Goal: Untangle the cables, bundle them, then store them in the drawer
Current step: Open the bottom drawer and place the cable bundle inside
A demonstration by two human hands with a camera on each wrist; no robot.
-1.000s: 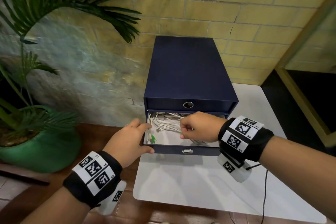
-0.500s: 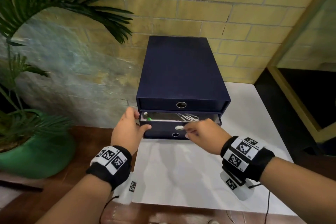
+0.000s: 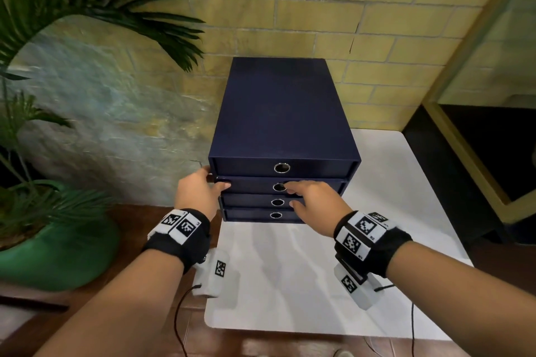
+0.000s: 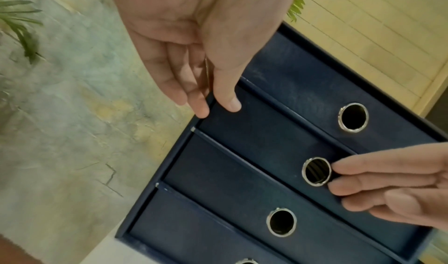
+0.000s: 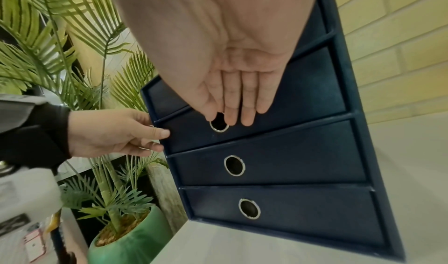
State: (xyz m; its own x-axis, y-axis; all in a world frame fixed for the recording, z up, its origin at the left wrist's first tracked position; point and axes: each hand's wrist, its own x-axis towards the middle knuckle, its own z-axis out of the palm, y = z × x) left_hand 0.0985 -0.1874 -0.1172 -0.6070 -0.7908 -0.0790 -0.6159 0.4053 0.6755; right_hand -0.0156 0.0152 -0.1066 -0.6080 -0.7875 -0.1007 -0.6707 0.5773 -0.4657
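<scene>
Fingertips point(image 4: 339, 169) of the right hand point(image 3: 313, 200) lay straight and close together, flat against the front panel of the second drawer point(image 3: 249, 186), just beside its metal ring pull point(image 3: 279, 187); they curled round nothing. In the right wrist view the index fingertip partly covered that ring. Fingers of the left hand point(image 3: 198, 193) were likewise extended, the thumb point(image 4: 229, 103) resting on the panel's left end and the other fingertips lying along the left edge of the drawer unit point(image 3: 278, 113), so that the corner sat between them.

Drawer front and fingertips met face-on: the panel's long axis ran left to right across both hands, and the drawer's line of travel ran straight away from the palms into the unit. The front appeared flush, or very nearly so, with the three neighbouring drawers; whether a small gap remained could not be told. Pale strands, probably the cables point(image 4: 316, 170), showed only through the ring opening in the left wrist view, so the bundle was judged to lie inside.

Right hand stood nearer the drawer's centre line and was judged better placed for any final push. The unit stood on a white table point(image 3: 290, 284), with a potted palm point(image 3: 43, 211) to the left.
</scene>
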